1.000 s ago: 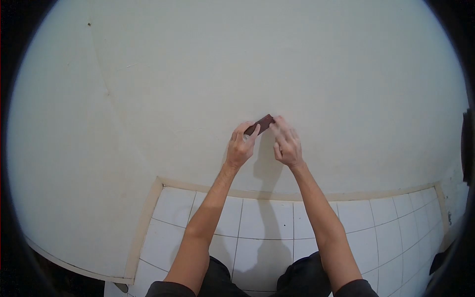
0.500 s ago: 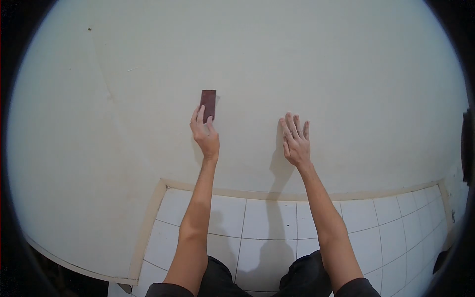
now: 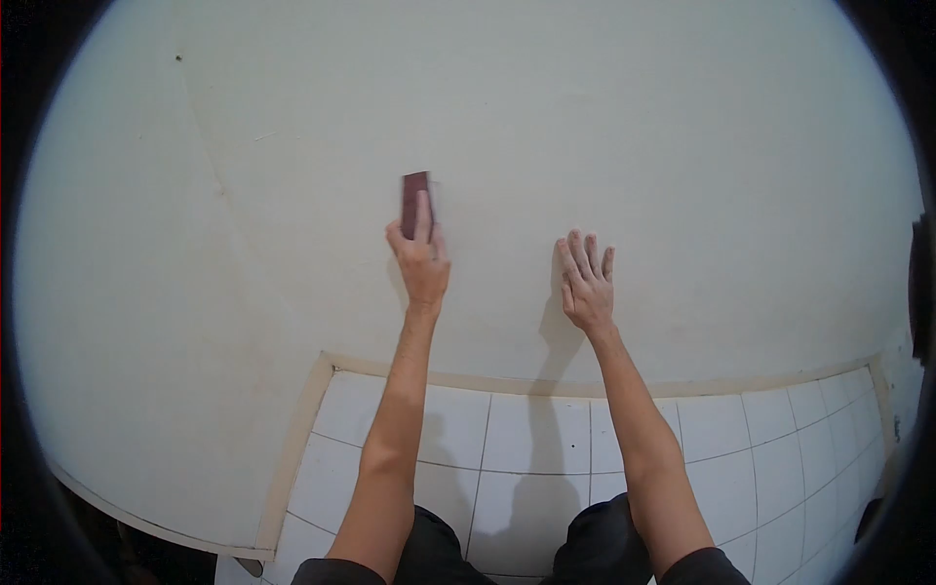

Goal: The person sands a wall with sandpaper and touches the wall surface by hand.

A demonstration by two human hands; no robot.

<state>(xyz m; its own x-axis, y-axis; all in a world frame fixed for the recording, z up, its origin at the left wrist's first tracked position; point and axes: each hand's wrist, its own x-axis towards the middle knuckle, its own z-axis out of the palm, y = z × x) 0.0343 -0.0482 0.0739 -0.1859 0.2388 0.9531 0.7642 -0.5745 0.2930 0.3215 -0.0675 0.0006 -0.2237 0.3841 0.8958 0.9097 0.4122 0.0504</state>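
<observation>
My left hand (image 3: 421,258) is closed on a flat, dark reddish-brown rectangle of sandpaper (image 3: 410,195), which rests against the pale wall (image 3: 487,175). One finger lies along the face of the sandpaper, with others at its sides; motion blurs its right edge, where a lighter strip shows. To the right, my right hand (image 3: 588,283) lies flat on the same wall with its fingers spread and nothing in it. Whitish dust coats those fingers.
A beige skirting strip (image 3: 468,382) runs along the foot of the wall, above white floor tiles (image 3: 536,429). A small dark hole (image 3: 178,58) and faint scratches mark the upper left wall. Something dark (image 3: 919,292) stands at the far right edge.
My left hand has shifted slightly right with the sandpaper. Its grip has changed, with a finger now laid over the sandpaper's face. My right hand stays on the wall in nearly the same place.
</observation>
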